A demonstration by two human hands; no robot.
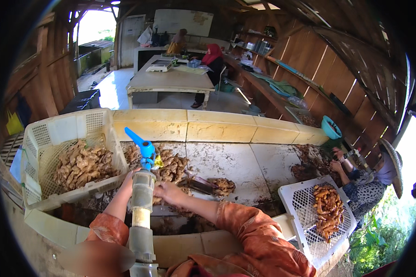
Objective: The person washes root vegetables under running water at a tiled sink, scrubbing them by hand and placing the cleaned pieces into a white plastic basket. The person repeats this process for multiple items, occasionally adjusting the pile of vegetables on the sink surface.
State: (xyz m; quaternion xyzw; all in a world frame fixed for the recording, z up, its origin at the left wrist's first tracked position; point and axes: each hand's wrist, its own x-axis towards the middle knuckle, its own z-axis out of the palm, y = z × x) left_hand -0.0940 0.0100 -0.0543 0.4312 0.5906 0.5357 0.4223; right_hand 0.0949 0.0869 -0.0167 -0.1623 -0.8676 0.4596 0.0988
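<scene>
A grey upright pipe point(142, 194) with a blue-handled tap point(145, 149) stands between my hands and hides part of both. My left hand point(127, 183) is on the pipe's left side, its fingers mostly hidden behind it. To the right of the pipe, my right hand point(170, 193) is curled low over the trough, closed, but what it grips is hidden. Knobbly ginger roots point(173, 169) lie heaped just beyond my right hand. A smaller clump of ginger point(223, 186) lies farther right, beside a dark, long object point(200, 185) I cannot make out.
A white crate point(69, 121) on the left holds ginger. Another white crate point(289, 196) at right holds orange-brown roots. The tiled trough point(217, 159) has a raised yellowish rim. A person in a wide hat point(376, 177) works at right; two people are near the far table point(171, 79).
</scene>
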